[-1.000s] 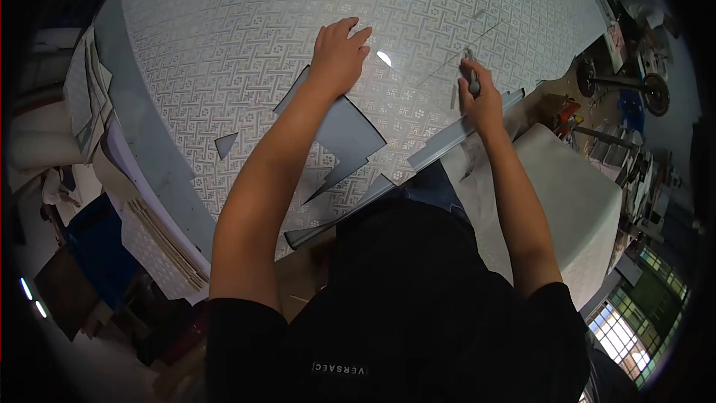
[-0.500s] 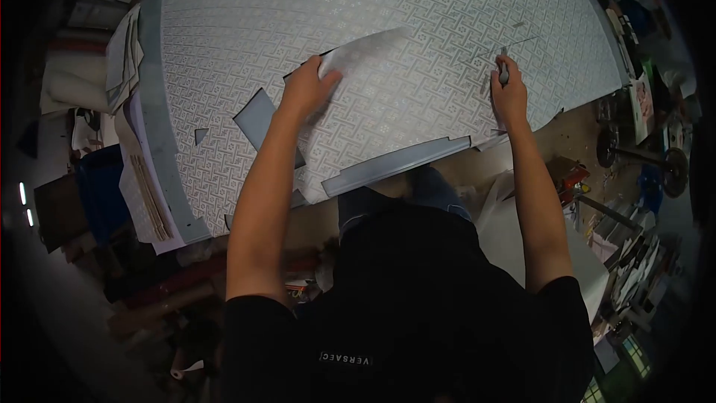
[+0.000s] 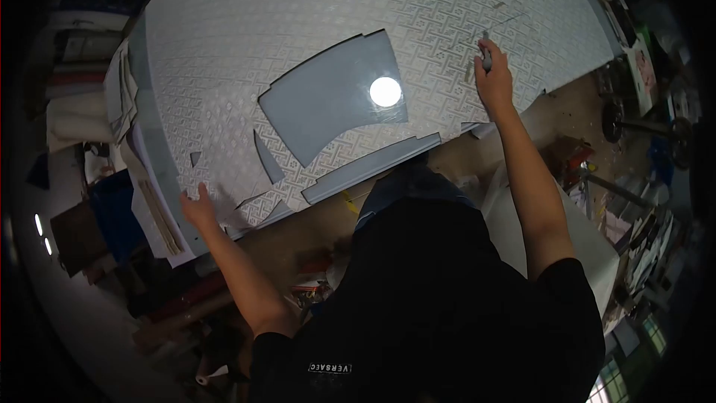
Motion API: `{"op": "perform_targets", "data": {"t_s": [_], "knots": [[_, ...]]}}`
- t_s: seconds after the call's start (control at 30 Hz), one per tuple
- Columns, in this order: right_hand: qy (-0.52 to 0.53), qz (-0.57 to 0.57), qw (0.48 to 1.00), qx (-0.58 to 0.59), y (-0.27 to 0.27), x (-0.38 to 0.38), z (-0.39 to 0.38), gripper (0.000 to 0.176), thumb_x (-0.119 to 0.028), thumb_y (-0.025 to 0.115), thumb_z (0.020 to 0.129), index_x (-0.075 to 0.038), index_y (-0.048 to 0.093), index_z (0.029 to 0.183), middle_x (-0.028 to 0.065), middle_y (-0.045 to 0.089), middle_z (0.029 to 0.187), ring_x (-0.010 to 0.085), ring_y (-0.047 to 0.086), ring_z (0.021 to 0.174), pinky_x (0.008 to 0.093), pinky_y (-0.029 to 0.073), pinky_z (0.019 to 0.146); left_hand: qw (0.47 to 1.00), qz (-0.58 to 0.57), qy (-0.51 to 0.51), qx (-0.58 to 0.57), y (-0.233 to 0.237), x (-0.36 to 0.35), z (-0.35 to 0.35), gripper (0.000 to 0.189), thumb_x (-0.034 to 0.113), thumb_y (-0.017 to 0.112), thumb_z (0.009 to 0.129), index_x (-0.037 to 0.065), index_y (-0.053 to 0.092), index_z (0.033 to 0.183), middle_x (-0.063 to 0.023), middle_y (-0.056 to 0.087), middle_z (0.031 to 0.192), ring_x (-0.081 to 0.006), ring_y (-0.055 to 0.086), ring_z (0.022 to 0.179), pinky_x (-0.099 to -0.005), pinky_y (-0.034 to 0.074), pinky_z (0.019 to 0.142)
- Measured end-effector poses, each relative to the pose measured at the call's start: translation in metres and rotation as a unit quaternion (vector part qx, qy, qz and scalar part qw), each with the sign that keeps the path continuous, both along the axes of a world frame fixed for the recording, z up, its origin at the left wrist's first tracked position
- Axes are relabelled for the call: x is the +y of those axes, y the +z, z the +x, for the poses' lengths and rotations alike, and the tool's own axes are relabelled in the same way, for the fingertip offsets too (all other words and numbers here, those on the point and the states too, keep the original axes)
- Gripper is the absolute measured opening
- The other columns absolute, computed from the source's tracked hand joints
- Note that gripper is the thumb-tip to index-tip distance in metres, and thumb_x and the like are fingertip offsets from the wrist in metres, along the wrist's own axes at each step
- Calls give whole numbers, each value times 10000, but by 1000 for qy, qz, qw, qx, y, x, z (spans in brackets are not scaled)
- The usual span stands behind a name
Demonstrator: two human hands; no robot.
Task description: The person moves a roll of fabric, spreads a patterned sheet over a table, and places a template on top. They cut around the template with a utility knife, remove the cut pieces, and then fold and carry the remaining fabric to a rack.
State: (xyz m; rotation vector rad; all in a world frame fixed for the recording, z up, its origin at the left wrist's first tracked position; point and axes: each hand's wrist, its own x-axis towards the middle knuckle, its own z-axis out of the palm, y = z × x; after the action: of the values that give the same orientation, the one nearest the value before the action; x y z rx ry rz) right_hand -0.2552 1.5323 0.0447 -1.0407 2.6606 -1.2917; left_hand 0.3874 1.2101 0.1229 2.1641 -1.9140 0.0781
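My right hand (image 3: 494, 83) is closed around a slim grey utility knife (image 3: 487, 60), held over the right part of a patterned silvery sheet (image 3: 440, 22). A thin straight line runs along the sheet beyond the knife's tip. At the left front edge of the table, my left hand (image 3: 198, 209) has its thumb and fingers apart, with nothing visible in them. In the sheet's middle, a large fan-shaped opening (image 3: 321, 89) bares the smooth grey surface beneath, where a round light reflection shines. Smaller cut openings lie nearer the front edge, among them a curved sliver (image 3: 266, 157).
Papers and boards (image 3: 153, 201) are stacked at the table's left side, with a blue container (image 3: 119, 213) beyond. On the right stand a metal bar with round discs (image 3: 656, 130) and a pale board (image 3: 537, 216). Clutter covers the floor.
My left hand has gone from the sheet's middle to the left front edge and opened. The piece it held is off the middle, baring the large opening. My right hand still holds the knife.
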Motion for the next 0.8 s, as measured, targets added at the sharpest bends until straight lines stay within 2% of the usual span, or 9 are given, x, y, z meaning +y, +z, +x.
{"op": "perform_targets", "data": {"t_s": [0.1,0.13,0.23,0.37,0.4,0.47,0.6,0.77,0.8], "knots": [[14,38,999,-12,8,-3,13,379,-70,659,935,-84,559,1300,167,672,1253,387,647,1136,551,301,1198,990,-32,-87,105,-40,13,-19,637,333,770,892,-74,565,1337,-292,616,1295,-435,604,1179,-483,470,1033],[19,42,999,-13,10,-4,22,389,-72,672,927,-84,557,1298,175,651,1295,394,612,1221,577,318,1182,990,-22,-88,111,-46,23,-42,637,333,770,892,-74,565,1337,-292,616,1295,-435,604,1179,-483,470,1033],[70,49,996,18,4,-6,46,430,-70,698,909,-86,555,1314,180,606,1376,384,483,1399,589,334,1177,944,19,-281,173,-40,65,-175,552,255,732,919,-56,564,1343,-277,588,1343,-432,535,1266,-493,391,1110],[239,59,968,-37,3,5,63,407,-83,688,926,-117,588,1319,198,613,1368,385,538,1343,512,322,1224,849,72,-474,222,-36,116,-305,545,195,735,894,6,558,1373,-241,530,1436,-426,470,1337,-506,344,1152],[277,37,960,-37,15,8,63,364,-69,674,933,-104,613,1291,165,668,1282,358,614,1252,515,331,1223,827,91,-505,231,-30,128,-331,566,191,740,881,27,551,1389,-226,513,1463,-428,446,1365,-522,323,1169],[310,44,948,-50,14,16,45,355,-70,672,933,-102,615,1282,144,686,1232,337,646,1191,520,344,1215,805,101,-558,175,-30,150,-369,625,210,752,862,62,528,1426,-191,504,1488,-437,409,1405,-605,259,1190],[332,69,940,-37,17,22,-11,320,-61,655,940,-110,629,1255,101,727,1117,308,710,981,509,373,1205,756,176,-624,85,-33,205,-419,685,286,774,849,109,516,1458,-139,478,1539,-432,338,1469,-691,193,1188],[375,92,921,-61,29,-9,-87,293,-39,620,951,-119,621,1233,101,741,1107,322,722,937,481,375,1208,708,183,-674,105,-50,274,-487,730,322,801,816,142,519,1465,-124,435,1575,-431,325,1474,-683,213,1188],[393,88,913,-68,30,-18,-98,293,-39,620,951,-119,621,1233,101,741,1107,322,722,937,481,375,1208,722,187,-658,101,-52,287,-508,730,322,801,816,142,519,1465,-124,435,1575,-431,325,1474,-683,213,1188]]}}
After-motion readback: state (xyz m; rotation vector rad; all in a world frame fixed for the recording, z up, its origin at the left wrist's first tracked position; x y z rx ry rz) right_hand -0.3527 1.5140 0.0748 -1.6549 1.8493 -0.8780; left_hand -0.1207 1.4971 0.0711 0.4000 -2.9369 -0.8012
